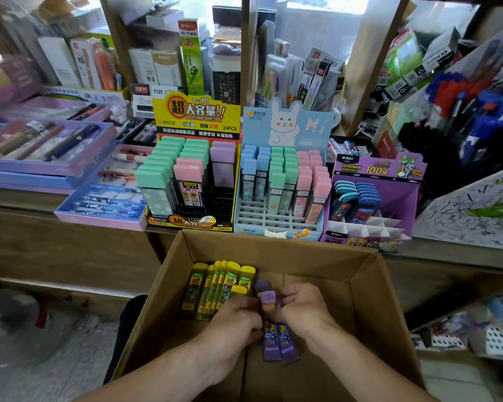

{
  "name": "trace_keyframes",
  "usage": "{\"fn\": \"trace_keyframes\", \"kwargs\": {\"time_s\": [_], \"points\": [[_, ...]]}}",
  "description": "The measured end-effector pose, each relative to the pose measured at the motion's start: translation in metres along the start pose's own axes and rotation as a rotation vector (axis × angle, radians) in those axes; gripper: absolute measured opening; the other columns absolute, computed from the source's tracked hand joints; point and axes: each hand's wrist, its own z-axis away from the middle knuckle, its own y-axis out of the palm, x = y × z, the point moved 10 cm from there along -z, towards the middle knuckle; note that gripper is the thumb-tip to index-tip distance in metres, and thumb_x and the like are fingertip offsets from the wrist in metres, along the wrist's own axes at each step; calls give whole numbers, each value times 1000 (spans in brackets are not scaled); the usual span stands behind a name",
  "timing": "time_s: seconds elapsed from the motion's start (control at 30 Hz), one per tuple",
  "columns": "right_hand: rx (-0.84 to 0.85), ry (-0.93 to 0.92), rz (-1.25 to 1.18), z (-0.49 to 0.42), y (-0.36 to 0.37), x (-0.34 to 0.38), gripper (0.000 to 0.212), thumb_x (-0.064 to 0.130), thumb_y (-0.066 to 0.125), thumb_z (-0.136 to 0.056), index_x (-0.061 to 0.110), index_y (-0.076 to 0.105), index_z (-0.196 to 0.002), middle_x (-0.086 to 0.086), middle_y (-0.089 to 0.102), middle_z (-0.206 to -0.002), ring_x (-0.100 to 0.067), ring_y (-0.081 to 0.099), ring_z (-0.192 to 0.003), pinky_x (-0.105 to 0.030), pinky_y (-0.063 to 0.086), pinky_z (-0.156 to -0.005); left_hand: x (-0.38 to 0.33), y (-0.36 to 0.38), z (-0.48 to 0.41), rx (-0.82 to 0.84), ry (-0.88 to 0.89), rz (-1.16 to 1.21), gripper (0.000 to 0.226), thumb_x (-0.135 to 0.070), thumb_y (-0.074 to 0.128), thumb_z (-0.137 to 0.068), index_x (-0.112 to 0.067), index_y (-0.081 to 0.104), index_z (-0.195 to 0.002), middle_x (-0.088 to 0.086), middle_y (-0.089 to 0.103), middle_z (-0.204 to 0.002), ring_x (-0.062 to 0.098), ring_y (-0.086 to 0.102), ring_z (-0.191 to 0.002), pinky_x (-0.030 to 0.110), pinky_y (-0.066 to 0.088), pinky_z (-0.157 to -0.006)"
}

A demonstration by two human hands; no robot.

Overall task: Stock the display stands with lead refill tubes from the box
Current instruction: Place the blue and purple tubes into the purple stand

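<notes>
1. The yellow display stand [196,114] is sitting on the counter [453,256] just behind the box. It is tilting its green, pink and lilac tubes toward a shopper, and its right column is showing bare slots at the front.
2. The yellow-capped tubes [219,285] are leaning together against the far left of the cardboard box [273,249]. They are probably waiting there as sorted stock.
3. The purple tubes [278,340] are lying bunched in the middle of the box, caps pointing away from the person. They are being gathered by colour, most likely so that one handful goes up in a single trip.
4. The blue rabbit stand [288,123] is standing between the other two stands. Its front grid rows are lying unfilled.
5. The purple stand [378,166] is standing to the right on the counter. It is holding only a few teal and blue tubes at the back, and its white front dividers are gaping. Its colour matches the bundle, so it looks like the intended place for it.
6. The left hand [235,320] is reaching down into the box, its fingers curling in against the left side of the purple bundle and steadying it.
7. The right hand [299,306] is curling round the same bundle near the caps and pressing it toward the left hand. Neither hand is spreading apart, and both are clamping on the purple tubes low inside the box.
</notes>
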Motion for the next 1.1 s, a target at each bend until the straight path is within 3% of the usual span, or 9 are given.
{"fn": "trace_keyframes", "kwargs": {"time_s": [0.13,0.17,0.3,0.47,0.57,0.63,0.77,0.97,1.1], "points": [[56,25,-12,3,0,-1,25,-8,80,-76,16,75,-70,6,75,-66,-7,70,-63,-20,53,-52,-2,1,2,-10,12,-1,35,19,48,-90,-8,64,-106,15,72,-100,21,67,-89,30,57,-79],[78,32,-9,4,1,-1,21,-5,79,-79,15,77,-73,3,76,-70,-9,71,-65,-21,55,-54,-2,1,1,-14,17,-6,34,19,50,-90,-9,65,-104,13,73,-96,20,68,-87,29,58,-78],[147,41,-55,8,3,3,14,-6,72,-88,7,78,-87,-17,79,-92,-27,74,-86,-44,60,-87,-4,3,1,15,50,-76,31,14,56,-88,-7,71,-106,11,78,-91,18,73,-88,27,59,-81],[251,52,-236,19,1,13,18,-8,65,-94,3,76,-101,-15,78,-91,-27,74,-88,-42,60,-83,-14,-4,-1,-17,95,-182,20,-13,73,-89,-18,70,-109,1,80,-93,10,76,-85,20,56,-67],[316,43,-404,30,-5,25,22,-8,59,-97,0,75,-110,-19,78,-104,-29,73,-97,-40,60,-83,-14,4,4,30,34,-101,27,-26,74,-89,-14,66,-112,5,79,-95,20,76,-91,39,62,-82],[358,17,-490,38,-10,37,24,-9,57,-97,-2,73,-113,-22,77,-109,-29,74,-99,-40,62,-85,-13,17,10,128,-18,-10,34,-33,71,-91,-15,64,-120,14,77,-106,28,74,-98,52,59,-90],[420,-98,-482,51,-21,57,30,-7,55,-98,4,73,-119,-16,77,-114,-28,75,-104,-38,60,-86,-18,45,26,379,-101,75,41,-44,59,-97,-15,63,-126,23,71,-119,39,71,-105,50,58,-91],[269,-340,-337,60,-51,80,40,-10,58,-96,19,76,-117,-4,79,-112,-20,73,-108,-32,61,-86,-35,48,26,324,25,40,31,-35,62,-96,-13,67,-117,20,76,-107,33,75,-93,38,61,-75],[164,-446,-276,67,-70,91,43,-5,70,-91,32,79,-109,5,79,-108,-9,72,-102,-17,57,-78,-45,49,26,268,109,53,31,-31,65,-92,-14,68,-118,17,77,-103,32,76,-92,39,62,-72]]}}
